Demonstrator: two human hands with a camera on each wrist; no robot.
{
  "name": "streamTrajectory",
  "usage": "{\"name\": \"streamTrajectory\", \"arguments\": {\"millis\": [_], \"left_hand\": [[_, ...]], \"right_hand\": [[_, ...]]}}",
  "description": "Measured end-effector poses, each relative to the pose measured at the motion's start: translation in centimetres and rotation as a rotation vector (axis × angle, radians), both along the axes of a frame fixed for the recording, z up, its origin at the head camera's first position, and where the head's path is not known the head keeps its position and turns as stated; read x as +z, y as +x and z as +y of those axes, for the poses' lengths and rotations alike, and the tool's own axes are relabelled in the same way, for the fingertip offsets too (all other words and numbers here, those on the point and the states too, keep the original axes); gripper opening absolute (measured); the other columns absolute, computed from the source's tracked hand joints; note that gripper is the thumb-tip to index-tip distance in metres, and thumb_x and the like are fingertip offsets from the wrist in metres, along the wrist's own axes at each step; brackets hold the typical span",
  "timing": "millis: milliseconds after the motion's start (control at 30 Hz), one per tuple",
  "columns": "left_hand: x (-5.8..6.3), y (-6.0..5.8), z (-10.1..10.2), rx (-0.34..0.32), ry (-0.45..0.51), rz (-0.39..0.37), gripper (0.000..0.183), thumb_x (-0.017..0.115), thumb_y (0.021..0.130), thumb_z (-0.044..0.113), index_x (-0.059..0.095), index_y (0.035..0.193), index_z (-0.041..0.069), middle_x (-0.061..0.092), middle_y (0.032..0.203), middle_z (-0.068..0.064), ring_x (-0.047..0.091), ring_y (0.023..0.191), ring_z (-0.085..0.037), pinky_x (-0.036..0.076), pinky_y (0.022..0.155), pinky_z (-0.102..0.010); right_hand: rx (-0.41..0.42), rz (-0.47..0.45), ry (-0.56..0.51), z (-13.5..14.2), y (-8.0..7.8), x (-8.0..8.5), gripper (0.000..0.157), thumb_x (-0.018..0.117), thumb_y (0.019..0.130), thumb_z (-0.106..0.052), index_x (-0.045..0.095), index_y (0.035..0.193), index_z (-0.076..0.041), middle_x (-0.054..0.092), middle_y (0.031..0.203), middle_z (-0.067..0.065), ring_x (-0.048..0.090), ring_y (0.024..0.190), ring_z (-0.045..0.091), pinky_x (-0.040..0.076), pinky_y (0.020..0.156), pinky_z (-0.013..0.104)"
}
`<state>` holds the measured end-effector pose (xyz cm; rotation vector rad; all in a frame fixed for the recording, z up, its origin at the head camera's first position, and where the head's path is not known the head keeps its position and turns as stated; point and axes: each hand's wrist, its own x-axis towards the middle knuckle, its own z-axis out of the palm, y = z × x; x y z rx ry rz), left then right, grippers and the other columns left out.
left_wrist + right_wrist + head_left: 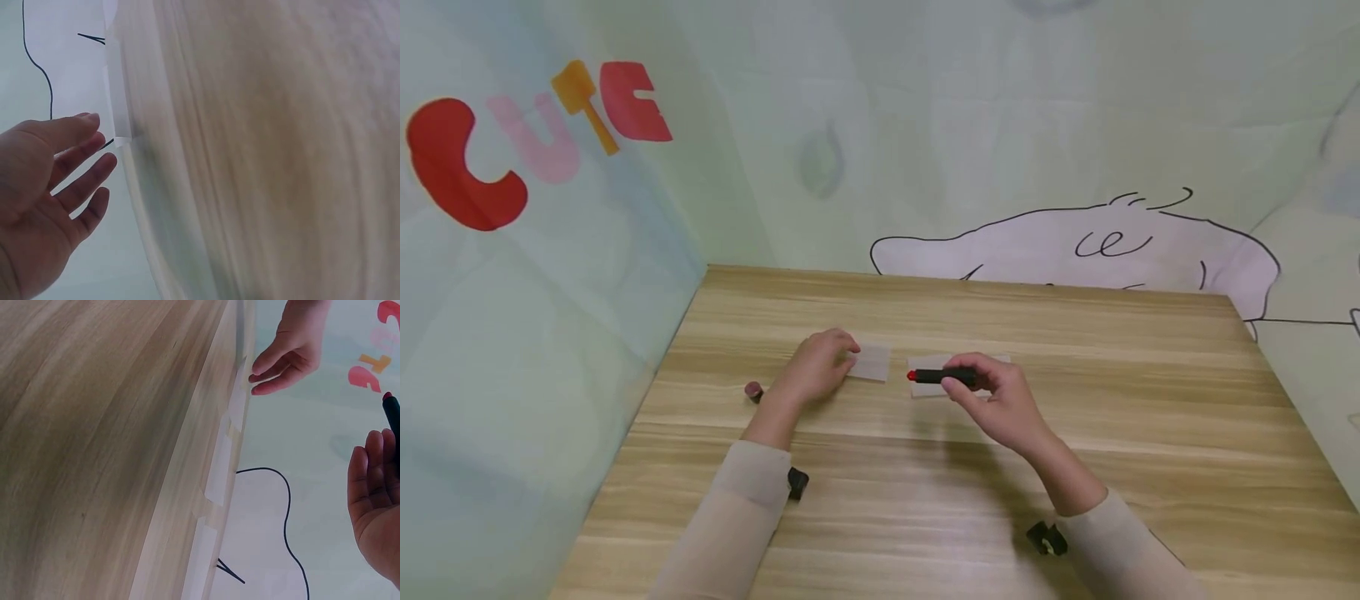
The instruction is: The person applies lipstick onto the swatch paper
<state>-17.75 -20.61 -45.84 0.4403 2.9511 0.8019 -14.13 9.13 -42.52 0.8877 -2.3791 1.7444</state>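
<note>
My right hand (1000, 400) holds a black tube with a red tip (936, 377), like a lipstick or marker, between thumb and fingers. The tube lies almost level, its red tip toward the left, over a white paper strip (925, 389) on the table. My left hand (823, 364) has loosely bent fingers at the left end of another pale strip (872, 363), partly covering it. In the left wrist view nothing shows between those fingers (87, 181). A small dark reddish cap-like piece (753, 390) stands left of my left wrist.
The wooden tabletop (865, 517) meets a pale printed wall cloth (790, 167) at the back and left. Small black devices (797, 483) sit by the sleeve cuffs. In the right wrist view, pale strips (219, 465) lie along the table.
</note>
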Motion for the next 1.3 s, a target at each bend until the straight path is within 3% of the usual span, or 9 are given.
{"name": "streamTrajectory", "arguments": {"millis": [367, 667, 867, 1133, 1300], "left_hand": [[-0.6, -0.2, -0.1, -0.019, -0.093, -0.050, 0.023, 0.068, 0.096, 0.004, 0.072, 0.118, 0.000, 0.062, 0.135, -0.017, 0.054, 0.130, -0.037, 0.038, 0.112, -0.049], [-1.0, -0.1, -0.1, -0.006, -0.100, -0.046, 0.019, 0.070, 0.095, 0.006, 0.075, 0.112, 0.000, 0.063, 0.134, -0.017, 0.055, 0.128, -0.038, 0.039, 0.111, -0.050], [-1.3, -0.2, -0.2, -0.002, -0.091, -0.029, 0.017, 0.070, 0.095, 0.006, 0.076, 0.110, 0.000, 0.064, 0.133, -0.016, 0.056, 0.126, -0.037, 0.041, 0.110, -0.048], [-1.2, 0.0, -0.3, 0.017, -0.076, -0.055, 0.018, 0.070, 0.096, 0.008, 0.075, 0.112, 0.001, 0.063, 0.136, -0.014, 0.054, 0.129, -0.035, 0.039, 0.112, -0.047], [-1.1, 0.0, -0.2, 0.011, -0.073, -0.057, 0.019, 0.069, 0.096, 0.008, 0.075, 0.113, 0.001, 0.063, 0.136, -0.014, 0.054, 0.129, -0.034, 0.039, 0.112, -0.046]], "right_hand": [[-0.002, -0.012, 0.015, -0.2, -0.4, -0.2, 0.013, 0.071, 0.092, 0.001, 0.070, 0.104, 0.000, 0.073, 0.089, 0.008, 0.066, 0.073, 0.012, 0.055, 0.065, 0.025], [0.011, -0.054, -0.006, -0.6, -0.9, -0.6, 0.011, 0.070, 0.093, 0.000, 0.070, 0.105, 0.000, 0.069, 0.085, 0.008, 0.064, 0.068, 0.012, 0.053, 0.062, 0.024], [0.021, -0.063, -0.003, -1.2, -1.4, -0.6, 0.011, 0.070, 0.094, -0.002, 0.070, 0.105, -0.001, 0.069, 0.085, 0.007, 0.065, 0.068, 0.023, 0.052, 0.060, 0.027], [0.005, -0.086, 0.109, -2.9, -3.4, -1.1, 0.012, 0.070, 0.097, -0.014, 0.070, 0.104, -0.005, 0.071, 0.087, 0.009, 0.068, 0.069, 0.031, 0.051, 0.057, 0.027], [-0.022, -0.084, 0.191, -4.3, -4.9, -1.4, 0.013, 0.072, 0.096, -0.017, 0.070, 0.102, -0.006, 0.072, 0.087, 0.005, 0.066, 0.067, 0.021, 0.049, 0.057, 0.027]]}}
